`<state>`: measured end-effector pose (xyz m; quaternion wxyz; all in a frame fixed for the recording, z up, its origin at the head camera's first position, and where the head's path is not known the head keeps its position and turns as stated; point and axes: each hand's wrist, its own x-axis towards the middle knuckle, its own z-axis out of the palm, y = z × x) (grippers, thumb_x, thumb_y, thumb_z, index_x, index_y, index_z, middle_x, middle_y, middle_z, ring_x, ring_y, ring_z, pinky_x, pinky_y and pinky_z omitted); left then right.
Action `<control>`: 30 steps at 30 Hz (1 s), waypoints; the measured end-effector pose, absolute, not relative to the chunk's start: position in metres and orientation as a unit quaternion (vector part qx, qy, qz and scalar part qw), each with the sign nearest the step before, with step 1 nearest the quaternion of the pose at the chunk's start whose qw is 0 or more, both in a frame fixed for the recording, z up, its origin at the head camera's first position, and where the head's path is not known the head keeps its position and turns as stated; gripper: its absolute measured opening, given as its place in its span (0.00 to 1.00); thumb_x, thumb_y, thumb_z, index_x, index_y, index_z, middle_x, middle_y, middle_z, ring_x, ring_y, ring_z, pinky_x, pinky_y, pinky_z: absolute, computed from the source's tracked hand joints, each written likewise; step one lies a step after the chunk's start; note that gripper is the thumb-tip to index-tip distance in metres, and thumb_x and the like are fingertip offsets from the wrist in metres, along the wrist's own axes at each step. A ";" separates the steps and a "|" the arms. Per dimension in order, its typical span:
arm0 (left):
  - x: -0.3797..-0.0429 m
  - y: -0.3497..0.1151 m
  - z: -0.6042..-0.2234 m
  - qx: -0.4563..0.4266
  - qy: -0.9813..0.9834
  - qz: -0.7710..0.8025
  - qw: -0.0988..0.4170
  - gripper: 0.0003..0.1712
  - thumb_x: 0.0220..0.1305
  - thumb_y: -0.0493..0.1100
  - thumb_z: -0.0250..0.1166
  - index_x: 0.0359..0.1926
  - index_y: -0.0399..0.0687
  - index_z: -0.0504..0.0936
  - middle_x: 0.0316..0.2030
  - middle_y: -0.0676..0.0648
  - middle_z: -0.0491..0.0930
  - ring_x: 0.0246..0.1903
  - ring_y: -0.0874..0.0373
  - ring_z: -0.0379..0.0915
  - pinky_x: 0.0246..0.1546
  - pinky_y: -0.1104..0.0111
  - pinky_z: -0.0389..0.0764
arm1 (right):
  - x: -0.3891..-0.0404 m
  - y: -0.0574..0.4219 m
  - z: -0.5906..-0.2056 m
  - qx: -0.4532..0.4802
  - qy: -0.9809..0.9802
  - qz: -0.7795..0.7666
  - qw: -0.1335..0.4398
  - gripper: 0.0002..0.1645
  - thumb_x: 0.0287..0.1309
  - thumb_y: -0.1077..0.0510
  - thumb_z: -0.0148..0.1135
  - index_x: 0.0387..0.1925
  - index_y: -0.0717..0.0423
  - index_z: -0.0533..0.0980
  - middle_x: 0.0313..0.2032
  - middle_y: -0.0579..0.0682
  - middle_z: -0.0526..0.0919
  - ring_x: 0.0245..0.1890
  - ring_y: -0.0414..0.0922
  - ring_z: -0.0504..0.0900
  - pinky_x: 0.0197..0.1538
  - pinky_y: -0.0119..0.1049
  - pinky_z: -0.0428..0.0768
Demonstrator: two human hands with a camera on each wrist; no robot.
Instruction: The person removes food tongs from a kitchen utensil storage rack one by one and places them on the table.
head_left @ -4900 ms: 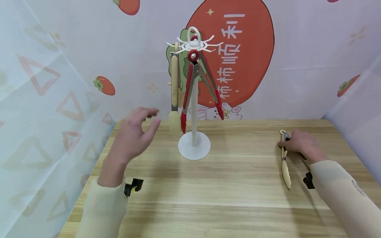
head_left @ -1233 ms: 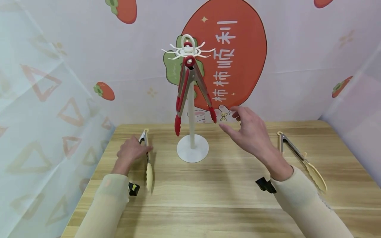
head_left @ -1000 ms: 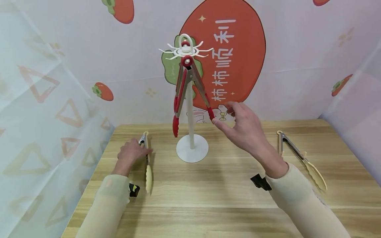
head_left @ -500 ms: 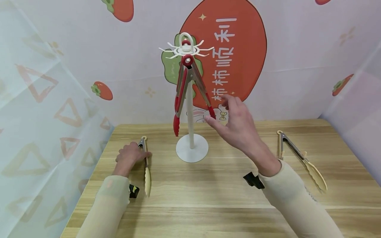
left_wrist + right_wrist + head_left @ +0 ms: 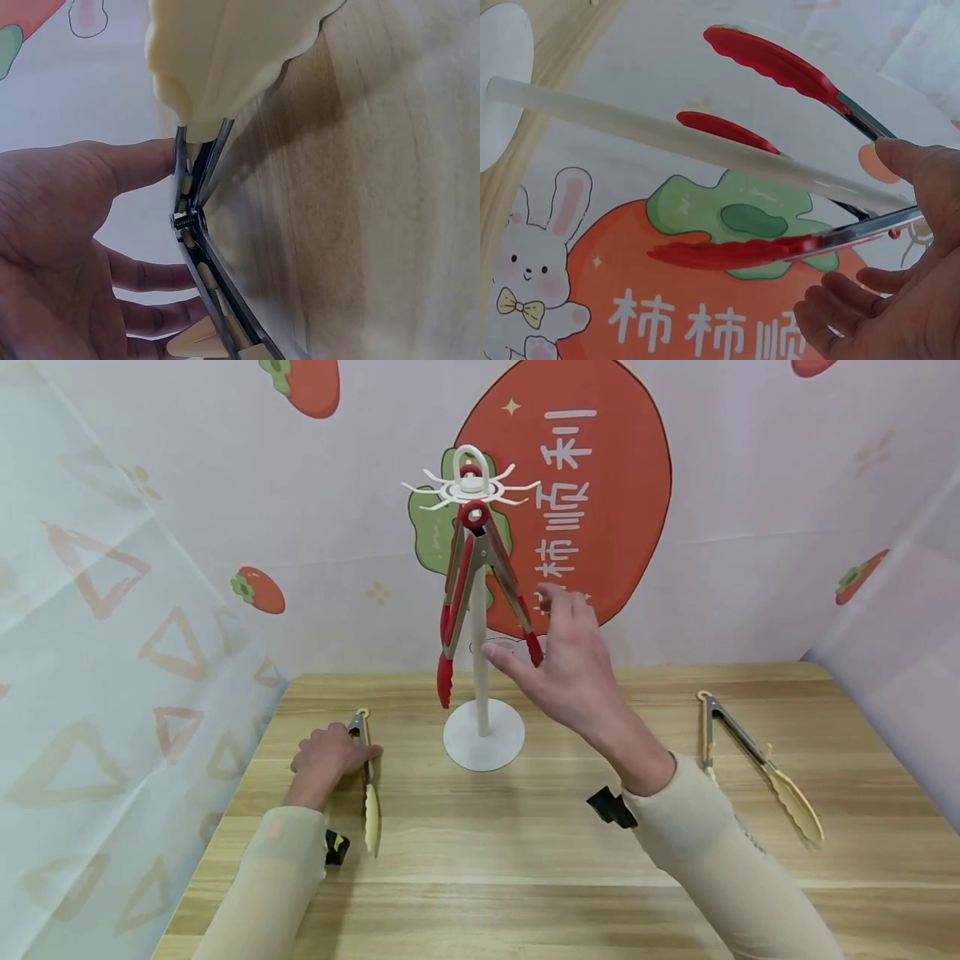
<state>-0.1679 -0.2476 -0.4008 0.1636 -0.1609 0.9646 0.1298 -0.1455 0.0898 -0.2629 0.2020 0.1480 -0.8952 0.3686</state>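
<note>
At the table's left, my left hand (image 5: 327, 760) holds a pair of cream-tipped tongs (image 5: 372, 818). The left wrist view shows these tongs (image 5: 202, 67) spread in a V, thumb at one arm, fingers reaching behind the other; the fingertips are hidden. Two red-tipped tongs hang from the white hook stand (image 5: 483, 693); the front pair (image 5: 463, 593) is spread and partly covers the back pair. My right hand (image 5: 573, 660) is beside the front pair, thumb and fingers apart. In the right wrist view the thumb overlaps a metal arm of the red tongs (image 5: 862, 116); contact is unclear.
Another pair of cream-tipped tongs (image 5: 750, 756) lies spread on the right of the wooden table (image 5: 480, 843). The stand's round base (image 5: 483, 752) sits at centre back. A printed cloth backdrop (image 5: 337, 510) closes off the back and sides.
Both cream tongs now lie on the table; one hung on the stand at first. Over the last second, my right hand moved left and up around the front red tongs. The left tongs slid slightly nearer.
</note>
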 end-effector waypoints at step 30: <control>-0.108 -0.163 -0.387 0.045 0.992 0.114 -0.026 0.30 0.63 0.55 0.69 0.54 0.34 0.81 0.49 0.30 0.78 0.48 0.32 0.74 0.46 0.41 0.75 | -0.149 0.032 -0.246 0.077 -0.904 0.331 0.260 0.58 0.53 0.28 0.69 0.70 0.61 0.59 0.55 0.57 0.71 0.57 0.52 0.68 0.55 0.51 0.73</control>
